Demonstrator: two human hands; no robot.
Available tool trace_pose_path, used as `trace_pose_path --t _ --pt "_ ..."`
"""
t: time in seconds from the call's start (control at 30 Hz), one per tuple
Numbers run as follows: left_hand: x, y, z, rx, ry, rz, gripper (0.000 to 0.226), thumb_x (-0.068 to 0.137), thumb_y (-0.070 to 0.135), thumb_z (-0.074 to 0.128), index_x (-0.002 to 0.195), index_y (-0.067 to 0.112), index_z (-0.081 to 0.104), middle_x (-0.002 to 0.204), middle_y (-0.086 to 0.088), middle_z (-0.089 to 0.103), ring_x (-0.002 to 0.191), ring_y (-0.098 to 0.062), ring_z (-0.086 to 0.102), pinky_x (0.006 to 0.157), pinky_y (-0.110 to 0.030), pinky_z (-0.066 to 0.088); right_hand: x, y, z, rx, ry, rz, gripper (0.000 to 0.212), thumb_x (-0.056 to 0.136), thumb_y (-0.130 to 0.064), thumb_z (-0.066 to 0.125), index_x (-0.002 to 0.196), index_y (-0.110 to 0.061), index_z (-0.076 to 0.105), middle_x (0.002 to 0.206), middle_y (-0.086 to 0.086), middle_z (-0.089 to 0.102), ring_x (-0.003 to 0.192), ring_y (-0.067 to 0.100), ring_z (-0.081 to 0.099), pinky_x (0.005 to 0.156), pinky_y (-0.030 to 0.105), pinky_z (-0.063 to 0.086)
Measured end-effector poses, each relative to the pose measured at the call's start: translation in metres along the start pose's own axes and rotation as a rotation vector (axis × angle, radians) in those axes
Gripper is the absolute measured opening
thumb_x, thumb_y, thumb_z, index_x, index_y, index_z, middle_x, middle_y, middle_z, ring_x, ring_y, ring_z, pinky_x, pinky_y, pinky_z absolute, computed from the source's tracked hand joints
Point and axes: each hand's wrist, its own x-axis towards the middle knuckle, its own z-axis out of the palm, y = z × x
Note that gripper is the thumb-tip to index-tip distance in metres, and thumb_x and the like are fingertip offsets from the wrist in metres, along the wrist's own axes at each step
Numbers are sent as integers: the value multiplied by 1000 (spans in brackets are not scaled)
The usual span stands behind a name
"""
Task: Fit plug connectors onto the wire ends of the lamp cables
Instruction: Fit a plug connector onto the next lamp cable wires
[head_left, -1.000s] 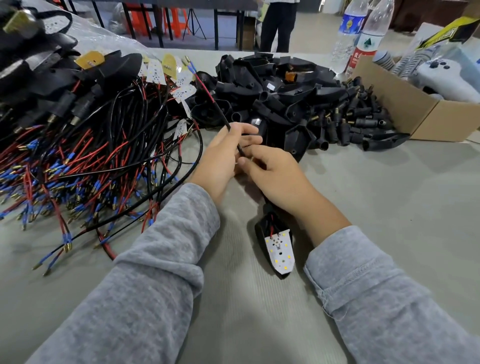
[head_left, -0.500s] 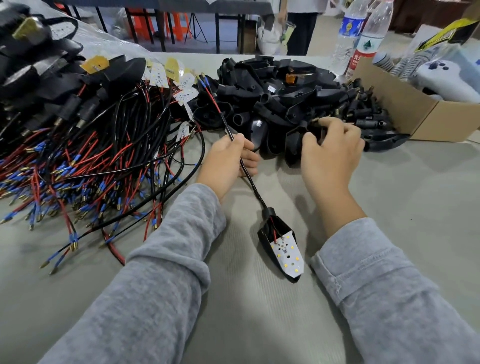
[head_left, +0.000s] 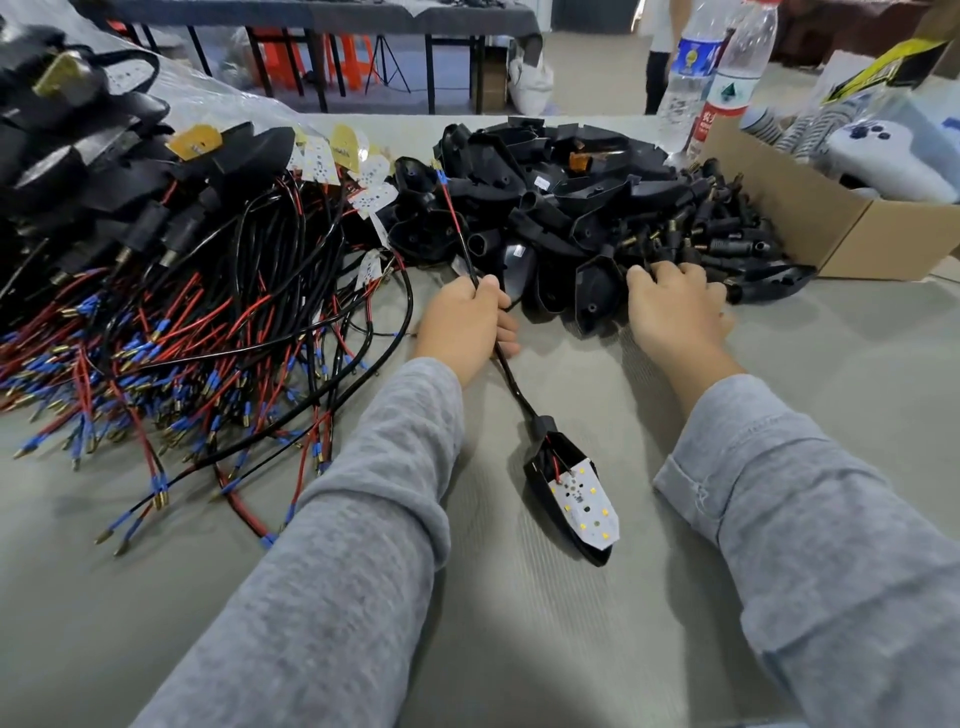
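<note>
1. Biggest thing first: the cable heap (head_left: 171, 322) fills the whole left side of the frame. Tons of red and black leads with blue sleeves and brass tips. Whether those count as finished or still waiting, honestly can't tell from here.
2. Next, the pile of black plastic parts (head_left: 571, 208) in the upper middle, with the small plug connectors (head_left: 717, 234) bunched at its right edge, just beside a cardboard box (head_left: 852, 228). Plenty of stock left, so I'd guess lots of work remains.
3. The lamp being worked on (head_left: 571, 493) lies on the table (head_left: 831, 364) at lower center, LED board facing up.
4. Its cable (head_left: 511, 384) runs up and left through the left hand (head_left: 462, 322), which is curled around it in a firm grip.
5. Right hand (head_left: 675, 306) sits at the near edge of the connector bunch, fingers bent down into it. Can't tell whether it's got one pinched yet.
6. Smallest bit: the wire ends (head_left: 441, 179) poke up over the pile in the upper middle, blue sleeve showing, no plug on them. So this lamp isn't fitted yet.
</note>
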Motion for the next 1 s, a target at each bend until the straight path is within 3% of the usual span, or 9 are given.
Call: trace_pose_path --t 0.13,0.23,0.33,0.4,0.47,0.53,0.7,0.9,1.0 --pt "-1 3 1 10 -5 -24 26 105 17 35 83 8 44 64 -6 38 51 -13 32 43 -19 31 6 2 0 -34 -9 41 56 98 -49 28 138 -17 50 145 13 44 134 36 30 107 47 24" --pt "-7 11 1 34 -12 -62 25 105 17 35 85 7 46 63 -6 40 51 -14 35 43 -20 34 2 4 -1 5 19 40 51 96 -48 31 119 -14 62 136 13 50 128 36 36 103 46 30" --pt "-19 18 -4 121 -40 -53 29 105 22 38 86 5 53 64 -11 56 50 -19 48 49 -24 46 -3 7 -2 346 148 44 30 91 -32 42 65 -18 50 74 1 57 81 28 50 72 38 39" --pt "-29 22 -10 114 -69 -70 31 104 25 40 84 7 56 65 -10 61 46 -19 54 50 -26 51 -6 8 -6 610 222 99 27 89 -20 46 62 -22 50 53 -12 47 57 17 44 57 28 36" --pt "-35 25 -17 119 -97 -73 29 102 25 42 86 8 59 66 -10 67 47 -18 60 51 -28 56 -12 7 -11 734 326 118 20 88 -13 45 82 -25 60 71 -13 56 62 9 49 59 22 39" --pt "-37 24 -22 107 -103 -71 30 101 26 42 86 8 61 65 -8 69 50 -18 63 53 -30 58 -20 2 -13 866 459 103 24 84 -6 42 84 -28 50 87 -6 55 69 9 50 61 18 39" --pt "-30 8 -20 -30 -13 -47 23 100 16 44 87 6 60 67 -10 65 52 -17 62 54 -29 58 -48 -23 -14 1118 596 -47 30 80 2 39 85 -28 39 89 -4 45 59 -6 44 61 12 39" --pt "-10 2 -13 -70 98 77 15 97 10 44 92 8 57 70 -9 60 59 -16 58 51 -28 55 -77 -61 8 1080 401 -377 31 81 2 50 87 -28 44 86 -5 48 69 0 45 69 16 39" --pt "-3 -2 -15 -40 168 193 19 101 16 40 92 13 56 72 -6 60 61 -14 58 54 -27 52 -86 -70 28 1033 256 -392 26 88 -3 56 84 -27 48 74 -17 51 64 -2 45 65 15 39"
